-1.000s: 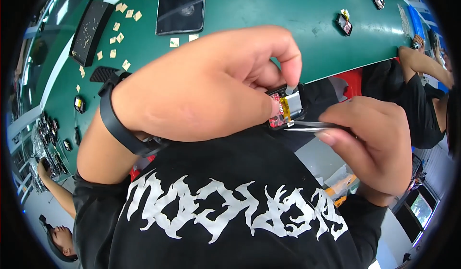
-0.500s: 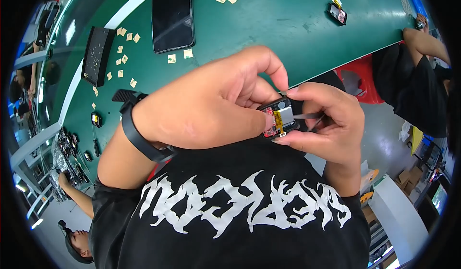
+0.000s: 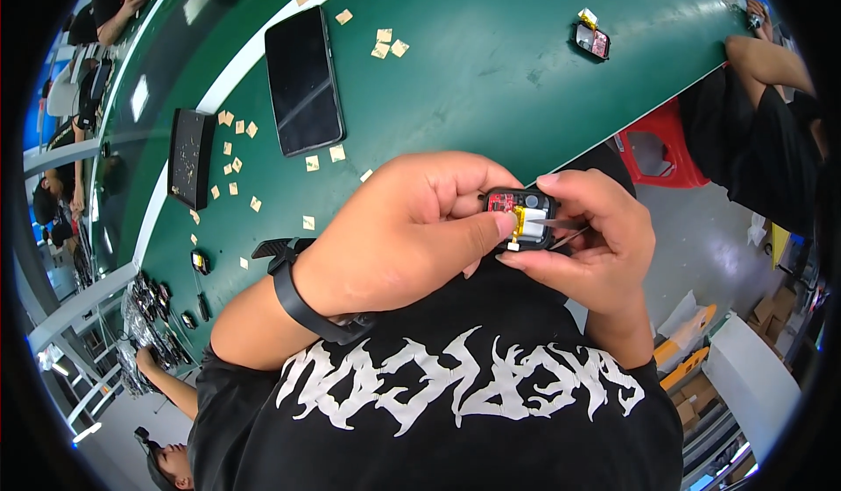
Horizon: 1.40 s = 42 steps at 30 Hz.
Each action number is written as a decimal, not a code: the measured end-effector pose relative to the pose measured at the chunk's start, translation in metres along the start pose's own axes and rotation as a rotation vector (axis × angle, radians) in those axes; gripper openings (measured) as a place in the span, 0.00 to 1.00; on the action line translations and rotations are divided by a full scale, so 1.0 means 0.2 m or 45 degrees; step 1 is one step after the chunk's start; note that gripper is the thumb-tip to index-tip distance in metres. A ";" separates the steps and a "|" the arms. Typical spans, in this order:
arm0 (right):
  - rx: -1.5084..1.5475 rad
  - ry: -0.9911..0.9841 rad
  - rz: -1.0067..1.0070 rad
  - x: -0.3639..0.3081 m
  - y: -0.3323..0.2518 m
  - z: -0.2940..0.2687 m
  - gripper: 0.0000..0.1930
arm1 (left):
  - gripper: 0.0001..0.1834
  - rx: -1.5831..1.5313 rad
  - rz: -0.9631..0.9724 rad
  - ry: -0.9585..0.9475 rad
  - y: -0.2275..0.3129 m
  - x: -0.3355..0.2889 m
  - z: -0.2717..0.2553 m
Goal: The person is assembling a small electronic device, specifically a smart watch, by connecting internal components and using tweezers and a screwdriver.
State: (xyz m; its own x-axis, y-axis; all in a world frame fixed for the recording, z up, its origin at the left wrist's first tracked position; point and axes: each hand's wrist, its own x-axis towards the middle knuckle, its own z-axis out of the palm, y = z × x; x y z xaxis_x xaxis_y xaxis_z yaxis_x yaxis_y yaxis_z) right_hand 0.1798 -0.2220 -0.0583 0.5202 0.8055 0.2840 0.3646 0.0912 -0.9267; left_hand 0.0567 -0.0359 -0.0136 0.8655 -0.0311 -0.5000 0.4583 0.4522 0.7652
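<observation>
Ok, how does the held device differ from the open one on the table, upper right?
The held device is gripped by the left hand and right hand; the table device lies untouched on the green table. A yellow strip crosses the held device's inside, while the table device's yellow-and-white piece juts past its rim. Both are open black cases with inner parts exposed.
</observation>
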 end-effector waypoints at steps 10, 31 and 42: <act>0.110 0.028 0.170 0.13 0.05 -0.19 0.29 | 0.22 -0.006 -0.193 -0.226 0.21 0.24 -0.02; -0.523 0.847 0.687 0.87 0.90 -1.45 0.24 | 0.22 1.753 0.814 0.139 0.37 1.10 0.01; -0.940 0.846 0.582 0.95 0.79 -1.11 0.31 | 0.16 0.373 0.382 0.089 0.23 0.67 -0.10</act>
State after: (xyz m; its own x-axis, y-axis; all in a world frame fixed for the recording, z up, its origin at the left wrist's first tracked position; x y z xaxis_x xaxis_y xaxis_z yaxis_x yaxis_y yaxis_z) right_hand 0.5073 -0.1841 -0.0967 0.9564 0.1766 0.2326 0.2889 -0.6886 -0.6651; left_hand 0.1901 -0.0018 -0.0541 0.9581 0.1285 -0.2561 0.2349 0.1595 0.9588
